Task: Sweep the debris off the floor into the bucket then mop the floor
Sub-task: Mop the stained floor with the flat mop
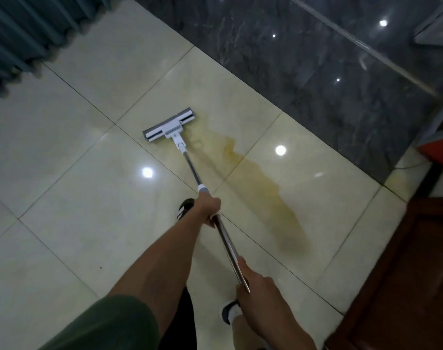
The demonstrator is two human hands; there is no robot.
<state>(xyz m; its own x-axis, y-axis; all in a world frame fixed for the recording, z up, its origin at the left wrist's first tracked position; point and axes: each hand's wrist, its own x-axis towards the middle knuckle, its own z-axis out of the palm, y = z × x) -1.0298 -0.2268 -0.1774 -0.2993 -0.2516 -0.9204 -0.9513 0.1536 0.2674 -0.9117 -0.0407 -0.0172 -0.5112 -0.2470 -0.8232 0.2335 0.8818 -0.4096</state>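
Gripping the mop pole (193, 170), both hands' fingers curl underneath, mostly hidden.

Dim indoor light with a greenish cast. Round white glare spots from overhead lamps shine on the glossy floor (63, 137) and the dark tiles (316, 59). Edges bend from the wide lens. The whole view is soft, with corners darkest.

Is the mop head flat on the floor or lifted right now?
Flat on the floor, as far as the view shows: the mop head lies level on the pale tile at the far end of the yellowish spill, no gap visible beneath it.
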